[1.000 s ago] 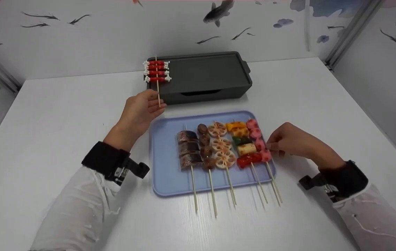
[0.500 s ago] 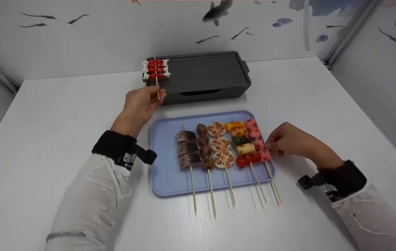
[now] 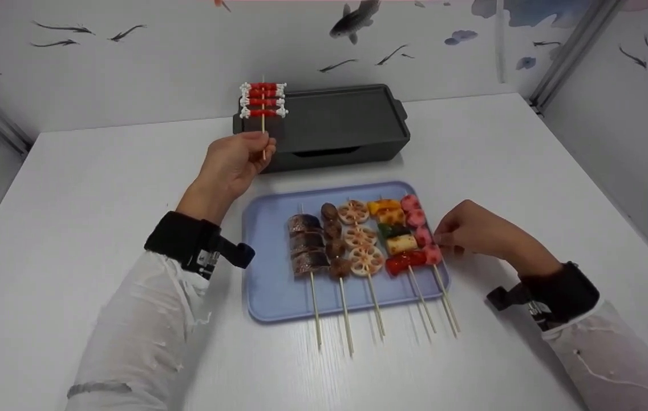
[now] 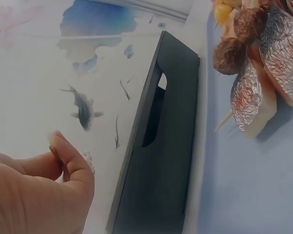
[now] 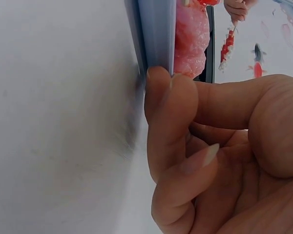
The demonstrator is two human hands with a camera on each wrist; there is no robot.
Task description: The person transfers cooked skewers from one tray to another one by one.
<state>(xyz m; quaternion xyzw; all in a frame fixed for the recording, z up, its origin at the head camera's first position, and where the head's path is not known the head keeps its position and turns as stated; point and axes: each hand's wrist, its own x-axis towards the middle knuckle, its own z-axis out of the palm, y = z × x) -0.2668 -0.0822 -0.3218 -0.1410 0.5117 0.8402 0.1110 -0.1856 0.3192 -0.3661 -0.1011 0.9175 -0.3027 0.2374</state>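
Observation:
My left hand (image 3: 235, 162) pinches the bare stick end of a skewer (image 3: 263, 103) threaded with red pieces that have white frilly ends. It holds the skewer raised over the left end of a dark grill box (image 3: 347, 117). In the left wrist view, the left hand (image 4: 49, 190) hides most of that skewer. At the right edge of a blue tray (image 3: 270, 279), my right hand (image 3: 475, 231) pinches the rim between thumb and fingers. The right wrist view shows the tray rim (image 5: 156, 39) at the fingertips, beside a pink ball (image 5: 191, 39).
On the tray lie skewers of fish pieces (image 3: 308, 242), brown meatballs (image 3: 335, 248), lotus root slices (image 3: 363, 237), mixed vegetables (image 3: 401, 244) and pink balls (image 3: 417, 219). Their sticks overhang its front edge. A fish-patterned wall (image 3: 187, 63) stands behind the grill box.
My left hand has raised the red and white skewer from the grill box's left end, shifting it up and slightly right. My right hand stays at the tray rim.

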